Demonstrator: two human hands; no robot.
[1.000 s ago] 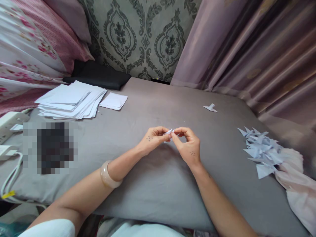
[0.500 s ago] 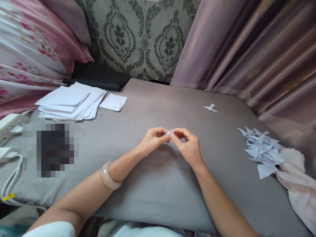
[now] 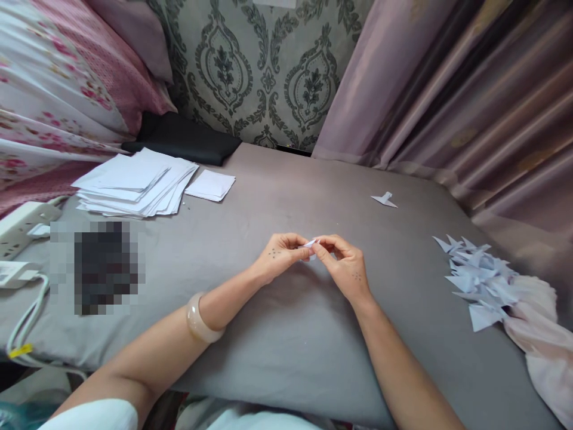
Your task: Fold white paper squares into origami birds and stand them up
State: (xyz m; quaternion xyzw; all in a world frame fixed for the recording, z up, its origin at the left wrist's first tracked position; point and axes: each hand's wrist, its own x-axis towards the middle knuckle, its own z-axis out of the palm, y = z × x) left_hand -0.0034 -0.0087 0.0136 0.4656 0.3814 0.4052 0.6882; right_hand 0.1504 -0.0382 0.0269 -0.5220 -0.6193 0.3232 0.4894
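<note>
A small folded piece of white paper (image 3: pixel 310 244) is pinched between my two hands, just above the grey surface. My left hand (image 3: pixel 282 255) grips its left side with thumb and fingers, and a pale bangle sits on that wrist. On the other side my right hand (image 3: pixel 344 263) holds it between thumb and forefinger. Most of the paper is covered by the fingers, so its exact shape is hidden. One folded paper figure (image 3: pixel 385 199) lies farther back to the right. Beyond my right hand is a pile of similar folded paper figures (image 3: pixel 481 275).
Stacked white sheets (image 3: pixel 134 179) lie at the back left, beside a smaller stack of paper squares (image 3: pixel 210 184). A power strip (image 3: pixel 27 227) with cables and a blurred dark object (image 3: pixel 105 266) are at the left. Light cloth (image 3: pixel 537 328) lies at the right edge.
The view has shifted slightly, so everything appears a little farther right. Both hands keep hold of the folded paper, with only slight movement of the fingers.
</note>
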